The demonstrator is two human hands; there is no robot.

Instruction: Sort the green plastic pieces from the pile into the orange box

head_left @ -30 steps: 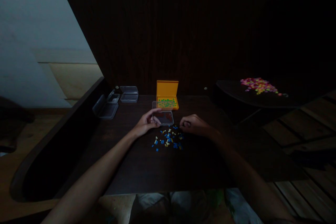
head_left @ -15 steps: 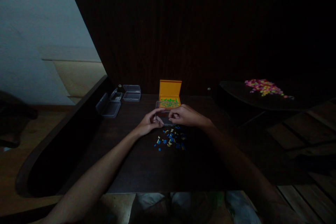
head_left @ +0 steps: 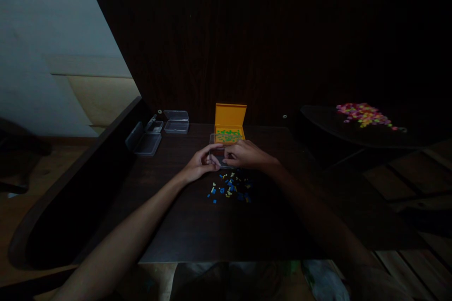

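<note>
My left hand (head_left: 202, 164) grips the left side of a small clear plastic box (head_left: 221, 161), thumb in front and fingers behind. The box stands with its lid up, partly hidden by both hands. Over its right side is my right hand (head_left: 245, 155), fingers curled and pressed together; whatever they hold, if anything, is hidden. Just in front of the box lie small blue and pale yellow building bricks (head_left: 231, 188), scattered on the dark table. Directly behind it stands an open orange case (head_left: 230, 115) with small green pieces (head_left: 229, 134) in it.
Several open clear boxes, among them one box (head_left: 148, 145) and another box (head_left: 177, 126), stand at the table's left. A raised side panel (head_left: 81, 188) borders that edge. Pink, red and yellow small pieces (head_left: 365, 115) lie heaped on a shelf (head_left: 318, 124) at the right.
My right hand has shifted slightly left and lower over the clear box. My left hand keeps its hold. The camera view has moved a little.
</note>
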